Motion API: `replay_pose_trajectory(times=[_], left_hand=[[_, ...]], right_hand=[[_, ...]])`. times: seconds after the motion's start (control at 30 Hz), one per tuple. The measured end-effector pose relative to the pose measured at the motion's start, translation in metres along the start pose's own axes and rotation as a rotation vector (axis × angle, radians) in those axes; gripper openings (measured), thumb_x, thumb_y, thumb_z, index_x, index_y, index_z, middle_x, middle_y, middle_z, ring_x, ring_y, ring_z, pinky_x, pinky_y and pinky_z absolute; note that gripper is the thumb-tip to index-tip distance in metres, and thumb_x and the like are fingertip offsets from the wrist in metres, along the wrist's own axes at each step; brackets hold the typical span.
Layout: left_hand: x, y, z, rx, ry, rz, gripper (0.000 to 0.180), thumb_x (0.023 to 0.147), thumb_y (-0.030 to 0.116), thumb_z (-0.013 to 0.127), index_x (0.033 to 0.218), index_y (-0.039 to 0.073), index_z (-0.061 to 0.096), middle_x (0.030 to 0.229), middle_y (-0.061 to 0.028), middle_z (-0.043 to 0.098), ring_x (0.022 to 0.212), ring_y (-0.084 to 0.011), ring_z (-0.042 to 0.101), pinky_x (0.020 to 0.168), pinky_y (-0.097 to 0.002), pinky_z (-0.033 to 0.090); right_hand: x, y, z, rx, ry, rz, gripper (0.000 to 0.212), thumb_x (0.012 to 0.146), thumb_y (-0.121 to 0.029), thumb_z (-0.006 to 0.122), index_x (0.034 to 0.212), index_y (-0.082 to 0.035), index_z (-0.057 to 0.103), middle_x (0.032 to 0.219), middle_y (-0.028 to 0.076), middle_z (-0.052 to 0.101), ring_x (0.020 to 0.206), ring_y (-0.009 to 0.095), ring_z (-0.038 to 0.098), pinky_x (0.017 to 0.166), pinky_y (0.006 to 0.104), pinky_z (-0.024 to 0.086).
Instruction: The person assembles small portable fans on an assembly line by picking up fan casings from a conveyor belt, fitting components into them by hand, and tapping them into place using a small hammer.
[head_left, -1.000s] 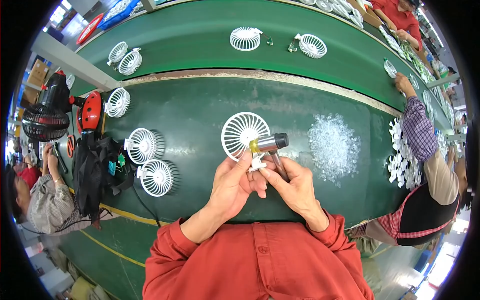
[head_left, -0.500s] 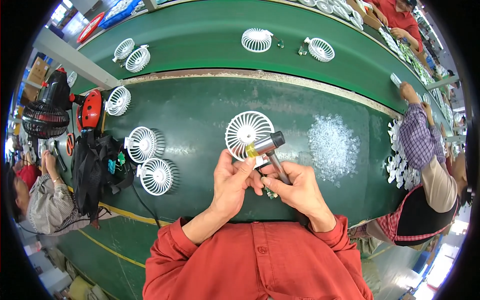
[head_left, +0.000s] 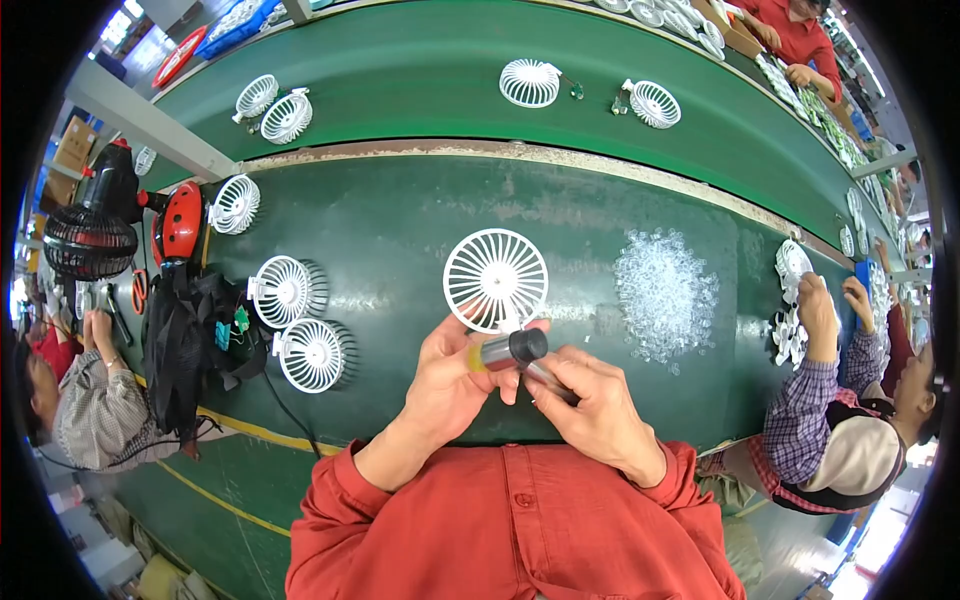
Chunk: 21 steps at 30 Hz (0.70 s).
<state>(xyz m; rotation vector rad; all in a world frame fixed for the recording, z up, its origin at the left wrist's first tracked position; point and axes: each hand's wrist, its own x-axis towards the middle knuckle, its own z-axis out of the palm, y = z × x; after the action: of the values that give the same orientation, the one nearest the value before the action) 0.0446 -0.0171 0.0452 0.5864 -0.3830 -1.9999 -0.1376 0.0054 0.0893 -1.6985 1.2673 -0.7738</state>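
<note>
Over the green table, my left hand (head_left: pixel 440 370) is closed near the lower edge of a white round fan grille (head_left: pixel 496 265), whose ribbed face points up at me. My right hand (head_left: pixel 603 405) grips the handle of a small hammer (head_left: pixel 512 349) with a metal head, one black end and one yellow end. The hammer head lies just below the grille, in front of my left fingers, hiding the grille's base and part of that hand's grip. Right of the grille spreads a pile of small clear plastic pieces (head_left: pixel 667 295).
Several white grilles, such as this one (head_left: pixel 314 355), stand to the left beside a black bag (head_left: pixel 178 350) and a black fan (head_left: pixel 90 240). A green conveyor belt (head_left: pixel 420 95) carries more grilles beyond. At right, a co-worker's hand (head_left: pixel 818 310) is near white parts.
The hammer head has come down toward me and left; the green circuit board by my right fingers is now hidden. Belt grilles have shifted right. The right co-worker's arms have drawn back from the belt.
</note>
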Motion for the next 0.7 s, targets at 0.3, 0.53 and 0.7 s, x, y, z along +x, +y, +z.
replay_pose_trajectory(times=[0.3,0.53,0.7], left_hand=[[-0.002,-0.002,-0.002,0.31,0.036,0.049,0.061,0.089,-0.01,0.053,0.142,0.001,0.026,0.124,-0.0304,0.058,0.09,-0.0244,0.069,0.055,-0.0292,0.057],[-0.006,-0.008,0.0,0.574,0.116,0.2,0.073,0.093,-0.007,0.053,0.149,0.004,0.008,0.114,-0.022,0.065,0.087,-0.0177,0.068,0.064,-0.026,0.056],[-0.012,-0.012,0.006,0.663,0.059,0.224,0.082,0.094,-0.008,0.049,0.152,0.005,-0.007,0.107,-0.0179,0.067,0.08,-0.0165,0.069,0.069,-0.0288,0.056]], right_hand=[[-0.007,0.009,0.007,-0.169,-0.022,-0.126,0.042,0.081,0.001,0.065,0.122,-0.001,0.06,0.092,0.014,0.059,0.064,0.031,0.061,0.053,0.0381,0.05],[-0.009,0.015,0.009,-0.322,0.143,-0.28,0.045,0.074,0.0,0.071,0.118,-0.005,0.066,0.098,0.007,0.065,0.069,0.02,0.064,0.051,0.0316,0.044],[0.0,0.017,0.003,-0.403,0.209,-0.482,0.053,0.073,0.001,0.071,0.125,0.001,0.059,0.097,0.009,0.059,0.062,0.019,0.061,0.045,0.0297,0.048]])
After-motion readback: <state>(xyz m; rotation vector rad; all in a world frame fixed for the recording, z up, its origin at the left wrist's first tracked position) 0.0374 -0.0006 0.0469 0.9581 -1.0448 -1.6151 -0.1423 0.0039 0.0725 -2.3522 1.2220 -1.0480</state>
